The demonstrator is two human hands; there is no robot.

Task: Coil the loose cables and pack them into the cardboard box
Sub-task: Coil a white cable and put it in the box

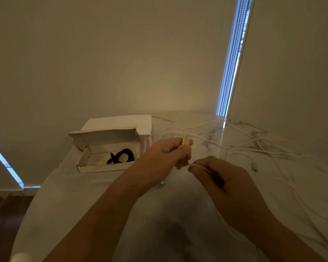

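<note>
Left hand (167,152) grips an upright white cable bundle (185,146), right hand (216,174) pinches its strand; open cardboard box (102,167) holds a coiled black cable (123,156).

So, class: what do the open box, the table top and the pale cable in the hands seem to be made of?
Box: thin cardboard, matt; its flaps are folded and creased. Table top: marble or a marble-look surface, glossy; grey veins and a reflected light strip show. Pale cable: probably plastic-sheathed, smooth; it bends into tight loops in the left hand.
</note>
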